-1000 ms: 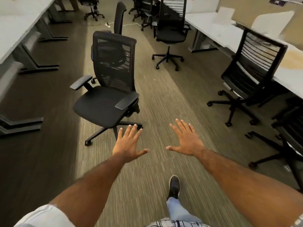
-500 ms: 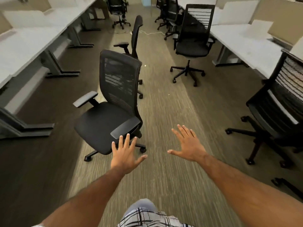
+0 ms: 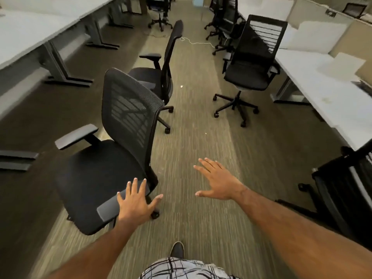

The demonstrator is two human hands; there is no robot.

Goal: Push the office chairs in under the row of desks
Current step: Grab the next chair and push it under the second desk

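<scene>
The nearest chair (image 3: 112, 158) stood in the carpeted aisle, out from the left row of desks (image 3: 30, 35), its mesh back toward the aisle, and it sat closer to the person than half a second before. The left hand (image 3: 136, 204), fingers spread and holding nothing, had reached the chair's near armrest (image 3: 106, 210) where earlier it hung short of it. The right hand (image 3: 219, 182) hovered open and empty over the carpet (image 3: 201, 137) to the chair's right, with a second chair (image 3: 161, 73) just behind the first.
</scene>
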